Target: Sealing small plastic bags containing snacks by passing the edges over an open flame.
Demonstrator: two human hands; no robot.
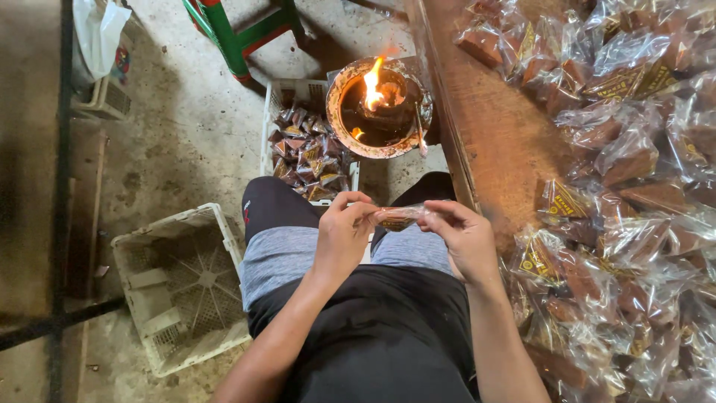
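- Left hand (341, 231) and right hand (462, 235) both pinch one small clear packet (397, 217), stretched between them above the lap.
- Burning lamp (377, 108) sits ahead, just off the bench's (500, 142) near edge.
- Wrapped packets (634, 224) crowd the bench's right side.

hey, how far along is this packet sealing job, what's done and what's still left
Done, it seems: a white crate by the flame holds a heap of wrapped packets. In hand: the left hand and right hand hold one packet between them, above the lap and short of the flame. Left: a big pile of packets covers the table, and a second crate on the floor holds none.
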